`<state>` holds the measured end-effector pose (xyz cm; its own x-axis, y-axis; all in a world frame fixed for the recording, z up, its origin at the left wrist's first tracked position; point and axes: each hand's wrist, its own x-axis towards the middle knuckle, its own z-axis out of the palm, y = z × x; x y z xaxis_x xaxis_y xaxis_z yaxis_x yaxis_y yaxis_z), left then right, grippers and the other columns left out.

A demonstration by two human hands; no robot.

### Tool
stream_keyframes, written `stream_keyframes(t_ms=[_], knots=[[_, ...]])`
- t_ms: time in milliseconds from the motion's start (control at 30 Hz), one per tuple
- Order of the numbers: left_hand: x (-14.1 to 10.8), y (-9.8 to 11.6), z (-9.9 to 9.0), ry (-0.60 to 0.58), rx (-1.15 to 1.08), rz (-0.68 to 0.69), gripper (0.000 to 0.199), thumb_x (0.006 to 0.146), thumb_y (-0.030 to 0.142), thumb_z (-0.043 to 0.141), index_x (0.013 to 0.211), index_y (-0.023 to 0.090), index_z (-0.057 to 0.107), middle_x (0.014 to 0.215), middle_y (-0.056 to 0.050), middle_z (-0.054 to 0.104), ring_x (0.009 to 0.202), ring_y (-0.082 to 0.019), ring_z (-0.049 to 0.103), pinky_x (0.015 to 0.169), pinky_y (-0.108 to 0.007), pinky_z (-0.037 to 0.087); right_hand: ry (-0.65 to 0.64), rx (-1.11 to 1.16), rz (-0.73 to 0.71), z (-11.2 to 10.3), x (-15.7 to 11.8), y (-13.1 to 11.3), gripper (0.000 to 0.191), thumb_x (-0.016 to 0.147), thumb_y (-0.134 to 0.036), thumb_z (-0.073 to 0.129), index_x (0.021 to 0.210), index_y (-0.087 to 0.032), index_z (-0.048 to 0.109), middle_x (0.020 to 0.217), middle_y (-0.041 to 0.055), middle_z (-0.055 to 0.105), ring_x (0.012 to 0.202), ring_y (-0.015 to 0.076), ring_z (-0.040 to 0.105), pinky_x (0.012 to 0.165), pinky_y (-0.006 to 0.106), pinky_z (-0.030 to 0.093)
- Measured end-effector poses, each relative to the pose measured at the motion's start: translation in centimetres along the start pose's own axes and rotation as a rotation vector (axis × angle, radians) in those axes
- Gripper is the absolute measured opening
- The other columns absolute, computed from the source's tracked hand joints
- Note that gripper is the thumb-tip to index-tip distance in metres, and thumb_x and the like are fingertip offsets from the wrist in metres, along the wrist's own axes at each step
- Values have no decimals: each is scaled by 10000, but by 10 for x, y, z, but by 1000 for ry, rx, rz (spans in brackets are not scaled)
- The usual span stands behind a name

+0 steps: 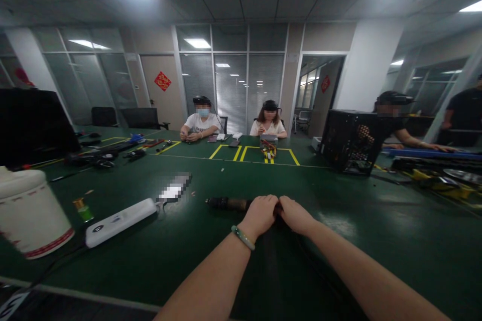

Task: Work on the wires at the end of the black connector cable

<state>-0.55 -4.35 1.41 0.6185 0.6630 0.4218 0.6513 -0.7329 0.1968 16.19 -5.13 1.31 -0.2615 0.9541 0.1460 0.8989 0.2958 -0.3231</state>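
Observation:
A dark, stick-shaped tool [229,203], which looks like an electric screwdriver, lies across the green table with its narrow tip pointing left. My left hand [262,213], below a green bangle [243,237], is closed over its rear part from above. Beside it and touching it, my right hand [295,214] has its fingers curled round the tail end. Both palms and most fingertips are hidden, as is the part of the tool under them. A dark cord seems to run from below my right hand toward the front edge.
At left stand a white container [33,215], a small green bottle [83,210] and a white power strip [120,223]. A black computer case [350,143] stands at right. Two people sit across the table [211,271]; another person works at right. Yellow tape marks the far side.

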Motion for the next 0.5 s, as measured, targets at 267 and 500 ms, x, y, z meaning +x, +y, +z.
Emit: stream_keyframes(t_ms=[267,500], knots=[[-2,5,-8,119,11,107,379,813,168,597,1179,196,503,1343,-68,513,1363,-210,337,1187,-418,169,73,-58,107,-7,-1,42,142,960,-278,464,868,-187,525,951,85,627,844,204,611,744,291,397],[-4,7,-13,68,-26,75,452,883,225,551,1321,232,438,1453,-53,416,1406,-203,270,1175,-459,201,214,-15,591,-79,-83,164,272,956,-268,484,701,-201,553,817,167,650,729,226,638,645,344,403]])
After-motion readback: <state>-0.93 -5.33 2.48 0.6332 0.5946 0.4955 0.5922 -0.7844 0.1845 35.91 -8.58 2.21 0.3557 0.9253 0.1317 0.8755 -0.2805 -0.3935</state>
